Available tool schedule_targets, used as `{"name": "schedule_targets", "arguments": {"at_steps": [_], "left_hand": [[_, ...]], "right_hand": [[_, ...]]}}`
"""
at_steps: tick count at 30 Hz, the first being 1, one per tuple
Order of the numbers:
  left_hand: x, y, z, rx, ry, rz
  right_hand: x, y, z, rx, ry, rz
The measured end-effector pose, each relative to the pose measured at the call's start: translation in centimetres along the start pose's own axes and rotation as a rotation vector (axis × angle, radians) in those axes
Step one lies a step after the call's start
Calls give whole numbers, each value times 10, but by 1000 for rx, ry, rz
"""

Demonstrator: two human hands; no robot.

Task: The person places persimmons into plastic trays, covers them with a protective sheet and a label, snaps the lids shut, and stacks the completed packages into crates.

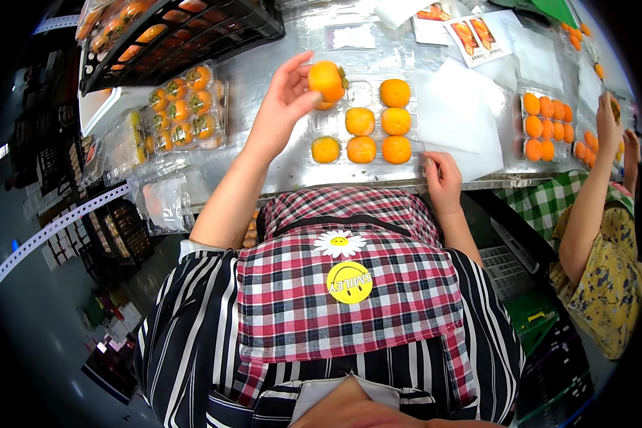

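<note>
My left hand [284,107] is closed around an orange persimmon [326,80], its green leafy cap facing right. It is above the far left of a clear plastic tray [414,139] with several persimmons in its cups, such as one [396,121] in the right column. A bit of another persimmon shows just beneath the held one, mostly hidden. My right hand [444,182] rests by the tray's near right corner at the table edge, fingers curled in. Whether anything is between those fingers is too small to tell.
A black crate [192,43] of persimmons stands at the far left, with packed trays [182,107] near it. White sheets [460,118] and printed cards [479,39] lie to the right. Beyond them are another filled tray [547,127] and a co-worker's arm [592,192].
</note>
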State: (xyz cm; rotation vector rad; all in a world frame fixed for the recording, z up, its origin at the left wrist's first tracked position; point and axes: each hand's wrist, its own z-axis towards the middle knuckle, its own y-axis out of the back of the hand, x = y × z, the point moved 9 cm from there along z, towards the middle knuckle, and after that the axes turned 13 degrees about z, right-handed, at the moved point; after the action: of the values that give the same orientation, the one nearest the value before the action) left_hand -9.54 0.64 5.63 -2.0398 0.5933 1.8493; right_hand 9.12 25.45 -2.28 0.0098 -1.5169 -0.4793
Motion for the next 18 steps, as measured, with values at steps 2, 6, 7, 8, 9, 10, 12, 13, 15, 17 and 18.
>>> {"name": "schedule_targets", "arguments": {"at_steps": [2, 6, 7, 8, 9, 10, 12, 13, 15, 17, 18], "left_hand": [[13, 5, -4, -30, 124, -415], [34, -1, -10, 29, 322, -859], [37, -3, -11, 44, 347, -921], [38, -5, -12, 68, 353, -973], [41, -6, -13, 78, 371, -1019], [43, -9, -14, 90, 389, -1065], [53, -9, -17, 57, 466, -1124], [55, -10, -19, 56, 490, -1162], [59, -11, -20, 51, 509, -1184], [57, -12, -20, 76, 498, -1229], [54, -13, -20, 98, 483, -1258]], "right_hand": [[1, -2, -1, 13, 19, 6], [-1, -2, -2, 10, 34, 19], [-3, -1, -2, 2, 19, 32], [-2, -2, -2, 12, 34, 18], [-3, -3, -2, 14, 32, 17], [-5, -1, -2, 2, 18, 31], [-5, -4, -2, 21, 21, 20], [-8, -5, -1, 17, -12, 39], [-5, -6, -1, 21, 22, 23], [-4, -5, -1, 18, 27, 23], [-4, -5, -1, 17, 30, 24]]}}
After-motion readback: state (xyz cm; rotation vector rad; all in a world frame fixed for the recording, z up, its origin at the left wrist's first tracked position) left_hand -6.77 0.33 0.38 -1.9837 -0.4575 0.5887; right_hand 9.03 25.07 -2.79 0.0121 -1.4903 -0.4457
